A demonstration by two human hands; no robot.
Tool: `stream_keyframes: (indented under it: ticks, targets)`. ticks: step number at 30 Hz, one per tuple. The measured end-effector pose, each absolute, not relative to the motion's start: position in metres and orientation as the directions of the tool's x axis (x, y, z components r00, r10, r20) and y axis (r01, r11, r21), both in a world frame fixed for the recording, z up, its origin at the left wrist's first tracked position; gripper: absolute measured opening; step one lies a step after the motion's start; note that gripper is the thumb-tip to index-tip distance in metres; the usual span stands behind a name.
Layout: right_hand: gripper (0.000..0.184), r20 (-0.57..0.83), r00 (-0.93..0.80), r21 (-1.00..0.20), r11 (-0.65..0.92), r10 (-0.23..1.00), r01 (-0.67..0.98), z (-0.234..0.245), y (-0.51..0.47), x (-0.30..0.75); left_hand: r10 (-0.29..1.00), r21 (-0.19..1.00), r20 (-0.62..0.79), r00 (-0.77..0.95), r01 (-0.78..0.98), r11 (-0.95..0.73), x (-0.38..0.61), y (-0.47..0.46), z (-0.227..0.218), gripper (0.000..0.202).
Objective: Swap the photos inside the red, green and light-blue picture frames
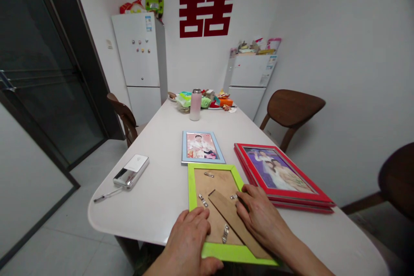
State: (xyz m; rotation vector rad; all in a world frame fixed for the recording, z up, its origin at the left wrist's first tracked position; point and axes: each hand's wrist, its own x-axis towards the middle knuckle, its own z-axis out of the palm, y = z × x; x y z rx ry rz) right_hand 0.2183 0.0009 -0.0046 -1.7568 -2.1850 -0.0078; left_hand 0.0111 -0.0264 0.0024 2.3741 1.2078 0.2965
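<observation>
A lime-green picture frame [192, 185] lies face down on the white table [161, 189], its brown backing board and fold-out stand showing. My left hand [190, 235] rests on the frame's near left part, fingers bent over a metal clip and thumb hooked on the bottom edge. My right hand [261, 217] lies flat on the right side of the backing, fingertips at another metal clip, touching the stand. A blue-framed photo [201, 147] lies face up just beyond. A stack of red frames [281, 177] with a photo on top lies to the right.
A silver power bank [131, 171] and a pen [106, 195] lie at the left. A pink bottle [195, 104] and a heap of snacks stand at the table's far end. Brown chairs [293, 110] flank the table. Two white fridges stand against the back wall.
</observation>
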Motion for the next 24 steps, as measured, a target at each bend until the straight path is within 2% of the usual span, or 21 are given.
stream_keyframes:
  ticks: [5,8,11,16,24]
  targets:
    - [0.028,0.242,-0.193,-0.185,0.24,0.951,0.953,-0.007,0.001,0.221,0.81,0.491,-0.003,0.587,0.706,-0.51,0.009,-0.028,0.004,0.045]
    - [0.029,0.28,-0.195,-0.189,0.253,0.94,0.949,-0.009,-0.004,0.223,0.809,0.497,0.011,0.588,0.699,-0.515,0.006,-0.028,0.004,0.043]
    - [0.03,0.316,-0.269,-0.213,0.344,0.91,0.914,-0.008,-0.017,0.221,0.808,0.502,0.019,0.589,0.693,-0.517,0.004,-0.027,0.003,0.041]
    - [0.028,0.259,-0.472,-0.277,0.533,0.843,0.799,0.002,-0.041,0.204,0.814,0.506,-0.005,0.58,0.704,-0.499,0.003,-0.026,0.001,0.04]
    - [0.027,0.321,-0.595,-0.167,0.662,0.737,0.73,0.0,-0.042,0.201,0.805,0.5,0.005,0.593,0.696,-0.516,0.003,-0.025,0.002,0.04]
